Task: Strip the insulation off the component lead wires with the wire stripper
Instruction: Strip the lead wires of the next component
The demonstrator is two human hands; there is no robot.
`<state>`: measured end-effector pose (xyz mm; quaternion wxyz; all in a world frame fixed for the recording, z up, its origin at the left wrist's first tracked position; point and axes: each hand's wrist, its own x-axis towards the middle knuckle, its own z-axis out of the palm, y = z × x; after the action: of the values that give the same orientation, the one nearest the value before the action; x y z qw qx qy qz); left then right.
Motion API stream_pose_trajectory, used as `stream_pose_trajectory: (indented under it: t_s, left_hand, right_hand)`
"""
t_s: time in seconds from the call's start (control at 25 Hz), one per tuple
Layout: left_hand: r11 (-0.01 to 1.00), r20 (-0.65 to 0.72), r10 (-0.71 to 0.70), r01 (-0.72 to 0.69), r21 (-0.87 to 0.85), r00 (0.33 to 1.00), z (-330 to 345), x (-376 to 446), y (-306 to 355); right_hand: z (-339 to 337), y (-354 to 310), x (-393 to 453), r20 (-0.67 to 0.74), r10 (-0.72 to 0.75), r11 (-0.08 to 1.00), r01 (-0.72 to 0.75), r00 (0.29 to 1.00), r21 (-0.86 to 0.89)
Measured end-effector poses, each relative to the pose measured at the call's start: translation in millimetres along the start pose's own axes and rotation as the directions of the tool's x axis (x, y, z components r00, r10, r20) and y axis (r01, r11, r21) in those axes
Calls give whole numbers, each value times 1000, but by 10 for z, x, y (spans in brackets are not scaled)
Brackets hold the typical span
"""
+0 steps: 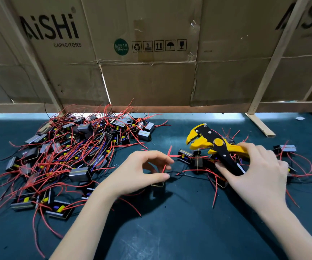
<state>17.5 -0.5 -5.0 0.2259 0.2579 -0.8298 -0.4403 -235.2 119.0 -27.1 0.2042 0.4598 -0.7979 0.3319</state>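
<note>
Lying aslant on the bench [170, 231], jaws up-left toward the wire, the wire stripper [210, 145] has its handles gripped by the right hand [254, 171], while the left hand [142, 171], just left, pinches a red lead wire [165, 166] near its component [185, 155].

left hand [142, 171] pinching, right hand [254, 171] curled in grip

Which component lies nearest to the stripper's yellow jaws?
The component with the yellow part, just below the wire stripper; the big pile lies far left.
</note>
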Motion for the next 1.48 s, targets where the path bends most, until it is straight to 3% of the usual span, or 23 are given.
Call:
stream_pose_trajectory:
  t_s: [0.12,0.32,0.56,0.8,1.08,1.48]
  left_hand:
    - [997,-25,34,-32,64,999,99,20,-10]
    - [996,-106,-62,55,-74,992,181,61,-13]
    - [996,-205,-73,81,31,976,213,70,-36]
    - [994,-152,-83,93,58,985,222,72,-18]
    - [994,-147,-108,106,-23,983,238,91,-19]
    - [997,-153,-66,72,35,986,210,89,-11]
  right_hand:
    - [9,2,-10,-1,-8,1000,8,1000,7]
    - [6,14,-3,-1,-24,1000,24,1000,13]
    - [21,6,-21,-33,-166,985,164,986,-55]
    - [59,-49,-71,-28,-222,974,220,975,-54]
    - [46,-60,-76,-69,-248,968,245,966,-57]
    - [34,-78,-78,-102,-268,963,263,958,-56]
